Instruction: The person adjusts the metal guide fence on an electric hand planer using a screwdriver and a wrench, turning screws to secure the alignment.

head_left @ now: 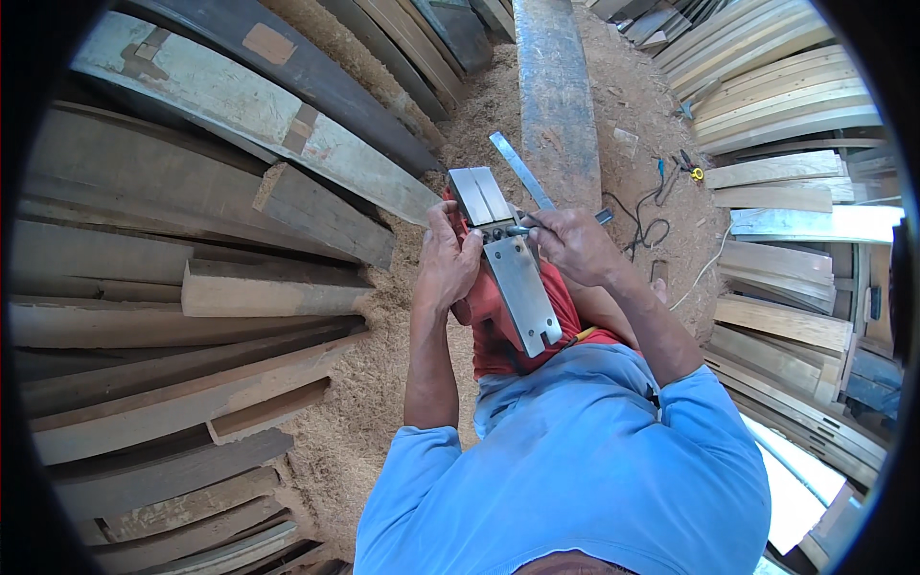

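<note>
A red electric hand planer (pixel 491 305) lies upside down on my lap, with its metal sole facing up. My left hand (pixel 448 261) grips its left side, thumb near the cutter opening (pixel 496 233). In my right hand (pixel 575 244) is a slim metal tool (pixel 517 231), its tip at the bolts in that opening. Fingers cover most of the tool, so its exact kind is hidden. A flat steel strip (pixel 520 170) slants up and away just beyond my right fingers; whether they hold it too I cannot tell.
Stacked boards and beams (pixel 278 287) line the left side. More planks (pixel 776 172) are piled at the right. A long worn board (pixel 559 96) runs ahead over sawdust. Dark cable (pixel 640 216) and a yellow-handled tool (pixel 697 174) lie on the ground at right.
</note>
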### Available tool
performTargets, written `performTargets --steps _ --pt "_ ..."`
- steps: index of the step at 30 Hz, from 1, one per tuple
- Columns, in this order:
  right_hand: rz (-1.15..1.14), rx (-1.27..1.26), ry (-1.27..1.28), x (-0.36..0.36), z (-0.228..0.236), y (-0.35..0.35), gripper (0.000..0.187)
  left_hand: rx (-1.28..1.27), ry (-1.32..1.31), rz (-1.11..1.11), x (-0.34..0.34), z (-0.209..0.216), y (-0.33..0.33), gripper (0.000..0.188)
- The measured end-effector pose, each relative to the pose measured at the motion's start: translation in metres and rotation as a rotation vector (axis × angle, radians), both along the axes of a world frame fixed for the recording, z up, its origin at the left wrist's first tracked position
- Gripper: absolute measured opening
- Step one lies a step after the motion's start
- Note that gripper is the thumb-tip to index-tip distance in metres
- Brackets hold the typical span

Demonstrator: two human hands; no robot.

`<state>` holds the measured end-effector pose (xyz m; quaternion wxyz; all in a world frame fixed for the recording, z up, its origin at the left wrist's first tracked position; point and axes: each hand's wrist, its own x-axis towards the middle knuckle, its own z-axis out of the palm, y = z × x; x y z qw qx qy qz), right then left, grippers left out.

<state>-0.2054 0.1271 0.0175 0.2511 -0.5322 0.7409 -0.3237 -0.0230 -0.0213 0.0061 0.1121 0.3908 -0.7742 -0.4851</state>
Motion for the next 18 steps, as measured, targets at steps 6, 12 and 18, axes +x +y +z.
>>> performTargets --steps 6,12,18 --pt "0.050 0.056 0.154 0.003 0.016 -0.004 0.023 0.022 0.007 0.002 0.003 -0.005 -0.003 0.055" --pt "-0.039 -0.028 -0.090 0.014 0.033 -0.008 0.021 0.038 0.052 -0.007 0.004 -0.013 -0.004 0.053" --pt "-0.074 0.020 -0.429 0.024 0.023 -0.016 0.022 0.018 0.055 -0.014 0.010 -0.024 -0.007 0.052"
